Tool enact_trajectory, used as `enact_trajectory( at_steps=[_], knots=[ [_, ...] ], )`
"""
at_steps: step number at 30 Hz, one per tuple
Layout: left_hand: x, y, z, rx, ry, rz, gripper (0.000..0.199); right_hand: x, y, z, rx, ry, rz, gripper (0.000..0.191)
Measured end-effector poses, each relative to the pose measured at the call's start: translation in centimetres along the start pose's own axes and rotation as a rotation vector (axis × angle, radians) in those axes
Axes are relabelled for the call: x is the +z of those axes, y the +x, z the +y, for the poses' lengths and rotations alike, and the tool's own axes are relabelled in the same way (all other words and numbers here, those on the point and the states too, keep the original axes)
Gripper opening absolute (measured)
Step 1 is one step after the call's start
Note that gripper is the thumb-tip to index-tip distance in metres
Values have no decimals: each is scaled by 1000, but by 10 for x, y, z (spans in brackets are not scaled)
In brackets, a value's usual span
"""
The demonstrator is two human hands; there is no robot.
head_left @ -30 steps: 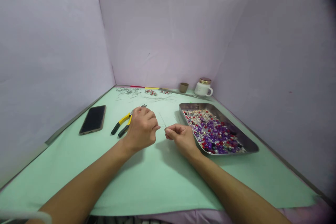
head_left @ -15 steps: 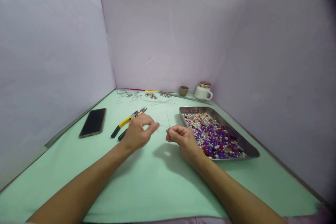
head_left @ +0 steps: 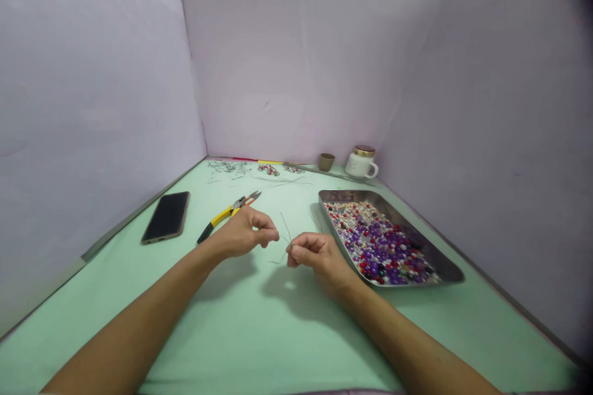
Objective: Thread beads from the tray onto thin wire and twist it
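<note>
A thin wire (head_left: 286, 227) is above the green tabletop (head_left: 259, 333), between the two hands; the right hand (head_left: 319, 256) has it clamped between thumb and fingertips, with one strand standing up from the grip and another bending down to the left; the left hand (head_left: 250, 231) has thumb and forefinger pressed together on a short strand that runs across from the right hand's pinch; just beside the right hand is a metal tray (head_left: 435, 256), wide and shallow, with sloping walls; it holds many loose beads (head_left: 384, 244), small pale ones mostly toward the far end, larger purple ones through the middle and near part, with red, white and black ones mixed among them; just past the left hand lie yellow-and-black pliers (head_left: 220, 217), partly hidden by it, and snips (head_left: 254, 196) with a bit of orange at the handle; farther left a phone (head_left: 165, 216) lies with its dark screen up; along the back are a heap of wire bits (head_left: 229, 166) and two bead clusters (head_left: 267, 169) in red and white; to their right stand a small brown cup (head_left: 327, 162), its contents hidden, and a white mug (head_left: 356, 165), its handle to the right and a lid (head_left: 364, 149) covering whatever is inside.
</note>
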State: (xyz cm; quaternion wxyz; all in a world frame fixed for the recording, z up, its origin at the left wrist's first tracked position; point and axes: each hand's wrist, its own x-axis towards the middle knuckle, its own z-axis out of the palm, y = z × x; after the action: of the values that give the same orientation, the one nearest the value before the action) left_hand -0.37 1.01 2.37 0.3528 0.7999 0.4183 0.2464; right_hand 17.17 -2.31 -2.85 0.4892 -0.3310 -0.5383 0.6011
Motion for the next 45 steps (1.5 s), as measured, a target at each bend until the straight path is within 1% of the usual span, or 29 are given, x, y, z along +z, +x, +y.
enact_trajectory(
  at_steps=[2,5,7,9,10,11,12,13,14,15,16,17,19,21,23,24,26,28,29,31,33,37,40,42,45],
  knots=[
    [4,0,0,29,-19,25,17,3,-2,2,71,67,-106,16],
    [14,-2,1,159,-40,-11,14,10,-7,6,253,163,-294,17],
    [21,-3,1,249,-57,-50,14,14,-10,7,336,183,-355,18],
    [26,-2,-1,283,-84,-74,14,17,-11,9,362,160,-363,19],
    [28,-1,-3,273,-98,-67,14,18,-10,9,353,144,-333,18],
    [29,2,-5,248,-107,-35,14,18,-8,10,325,128,-272,18],
    [28,4,-8,211,-112,30,14,18,-6,11,282,106,-182,18],
    [26,7,-11,163,-114,126,14,17,-3,11,229,74,-69,18],
    [22,10,-14,106,-110,252,15,16,0,11,173,24,49,18],
    [17,12,-17,41,-117,386,16,15,3,12,133,-40,151,17],
    [12,13,-19,-27,-133,511,19,14,6,11,109,-104,226,17],
    [8,13,-19,-77,-150,579,21,12,8,11,96,-165,271,17],
    [2,10,-16,-92,-160,621,20,10,11,9,83,-245,304,16],
    [3,4,-7,-46,-144,616,19,8,11,8,61,-282,299,16],
    [10,-1,3,-30,-99,574,17,8,10,7,38,-293,292,15],
    [14,-3,7,-59,-83,536,16,8,10,7,30,-290,287,15],
    [23,-4,12,-201,-113,399,16,8,9,8,24,-281,269,15],
    [28,-3,14,-301,-176,265,14,8,8,8,28,-275,245,14],
    [30,-3,14,-316,-197,216,12,8,7,8,32,-273,234,14],
    [30,-2,13,-295,-196,163,9,9,7,8,37,-274,217,13],
    [29,-1,11,-263,-158,152,10,10,7,7,44,-277,211,13],
    [29,0,6,-207,-101,208,11,12,8,6,77,-255,216,15],
    [28,1,5,-172,-128,250,11,10,8,5,107,-113,204,25],
    [27,2,6,-160,-192,293,10,8,8,6,122,12,193,31],
    [27,2,8,-145,-326,361,10,4,7,6,135,169,144,30]
  ],
)
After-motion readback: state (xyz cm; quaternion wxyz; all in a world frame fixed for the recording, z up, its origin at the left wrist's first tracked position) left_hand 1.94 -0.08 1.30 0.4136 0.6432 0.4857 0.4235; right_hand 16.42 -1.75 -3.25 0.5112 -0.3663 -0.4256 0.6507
